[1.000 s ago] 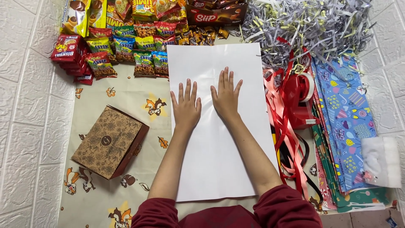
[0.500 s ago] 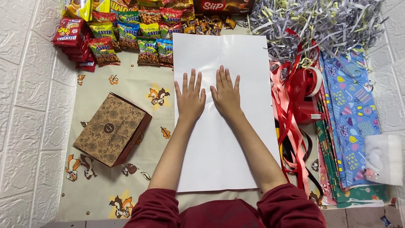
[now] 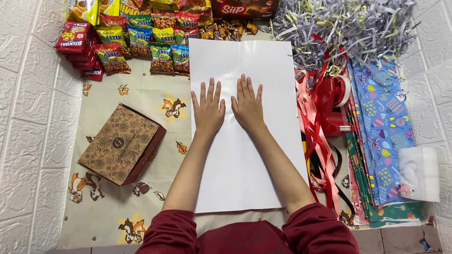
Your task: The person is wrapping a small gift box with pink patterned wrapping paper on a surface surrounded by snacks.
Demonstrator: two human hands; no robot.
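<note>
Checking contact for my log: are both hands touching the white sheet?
Touching. The head view shows the left hand and right hand lying palm-down, fingers spread, flat on the white sheet.

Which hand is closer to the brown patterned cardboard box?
Left. The left hand lies flat on the white paper sheet, just right of the brown patterned cardboard box. The right hand lies beside it, farther from the box.

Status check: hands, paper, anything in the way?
Left hand and right hand flat, open, side by side on white sheet. Sheet lies flat. Brown box left, red tape dispenser right, both off it.
</note>
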